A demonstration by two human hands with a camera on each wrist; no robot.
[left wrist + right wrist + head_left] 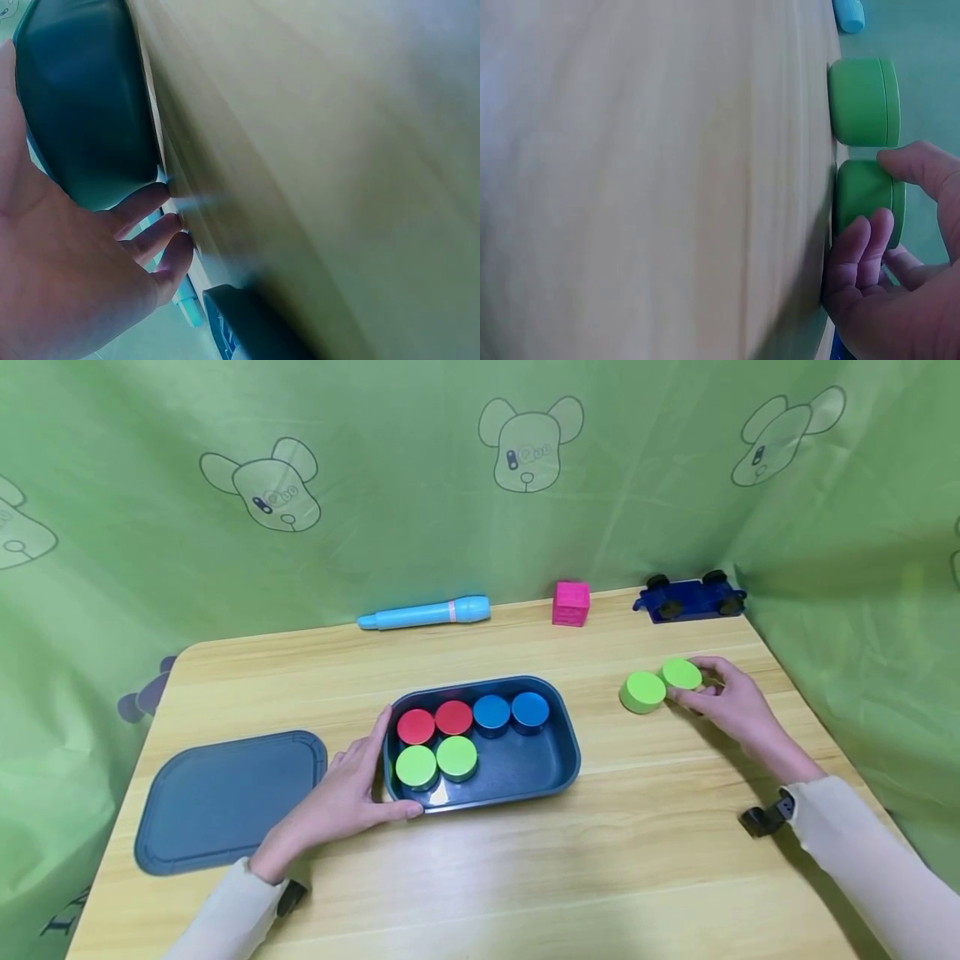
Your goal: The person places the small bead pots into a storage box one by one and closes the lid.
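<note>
A dark blue tray stands mid-table, holding two red cylinders, two blue cylinders and two light green cylinders. My left hand rests against the tray's left end, thumb along the near side and index finger by the far corner, fingers mostly straight. At the right, my right hand pinches a green cylinder between thumb and fingers. Beside it stands another green cylinder. In the right wrist view, the held cylinder shows a seam near its top and appears to be on the table.
A flat dark blue lid lies left of the tray. Along the back edge are a light blue pen-like thing, a pink cube and a dark blue toy vehicle base with black wheels. Green curtain hangs behind.
</note>
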